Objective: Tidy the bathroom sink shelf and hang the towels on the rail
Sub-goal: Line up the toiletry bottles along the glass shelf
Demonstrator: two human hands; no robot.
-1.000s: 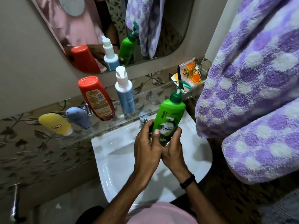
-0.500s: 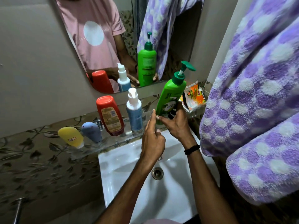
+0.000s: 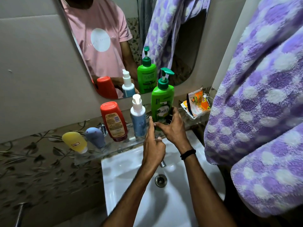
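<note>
Green pump bottle (image 3: pixel 161 102) stands upright on the glass shelf (image 3: pixel 114 147) above the white sink (image 3: pixel 124 176), at the right end of a row of containers. Right hand (image 3: pixel 172 126) is wrapped around its lower front, fingers closed on the label area. Left hand (image 3: pixel 153 145) is just beside the bottle's lower left edge, index finger raised and touching or nearly touching the plastic, the other fingers curled and holding nothing.

Row on the shelf, left to right: yellow tube (image 3: pixel 74 141) lying tilted; blue-grey tube (image 3: pixel 95 136) just beside it; red bottle (image 3: pixel 114 121) standing on its cap, leaning back; white-and-blue pump bottle (image 3: pixel 138 116) upright, just left of the green one.

Orange sachets (image 3: pixel 197 102) sit in a small holder to the right of the green bottle, near the wall corner.

Purple-and-white towel (image 3: pixel 255 115) hangs large along the right side, covering the sink's right edge. What it hangs from is out of view.

Mirror (image 3: pixel 183 66) above the shelf reflects the bottles and towel.
</note>
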